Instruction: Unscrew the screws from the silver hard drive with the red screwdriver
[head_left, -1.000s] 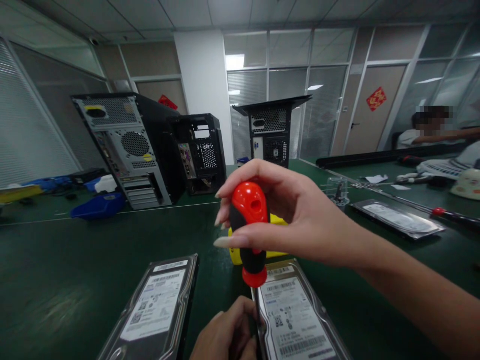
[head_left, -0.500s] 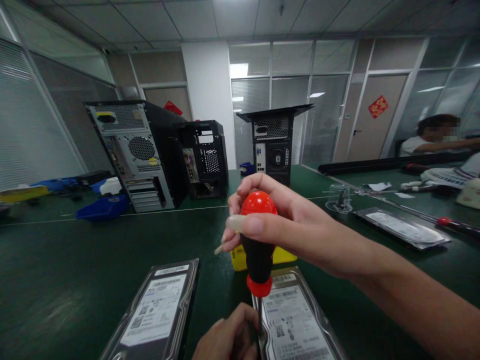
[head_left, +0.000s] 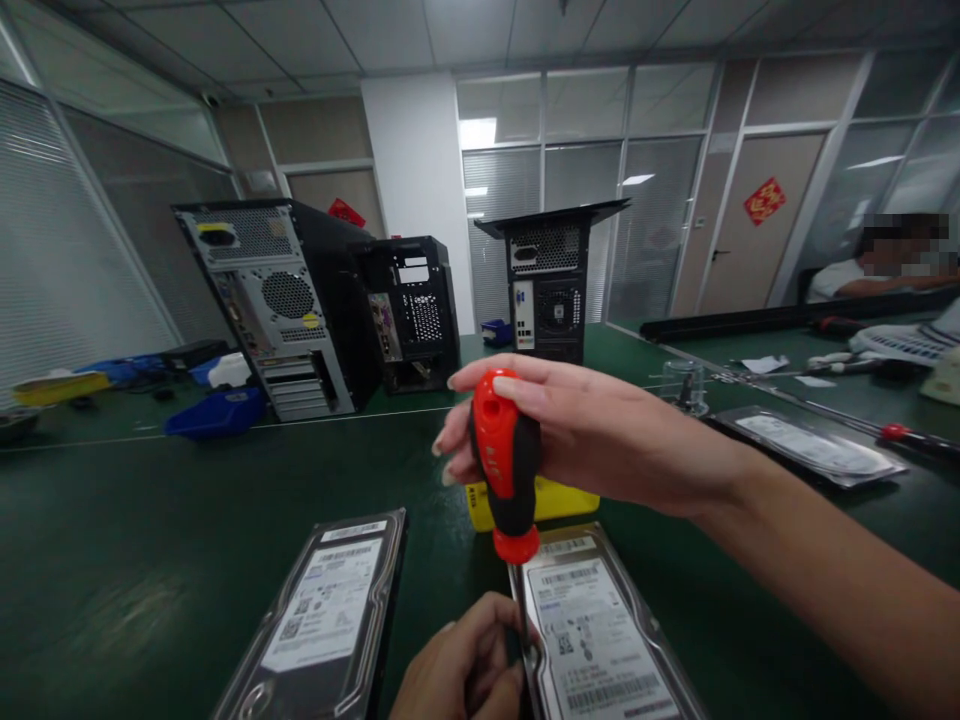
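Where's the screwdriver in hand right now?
In the head view, just right of centre: the screwdriver is in the right hand, its shaft at the left edge of the middle drive, beside the left hand.

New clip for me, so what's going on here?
The right hand holds a red-and-black screwdriver roughly upright, its shaft pointing down at the left edge of a hard drive. The left hand is at that same edge, beside the shaft; the tip itself is hard to make out. Another drive lies label up to the left on the green table.
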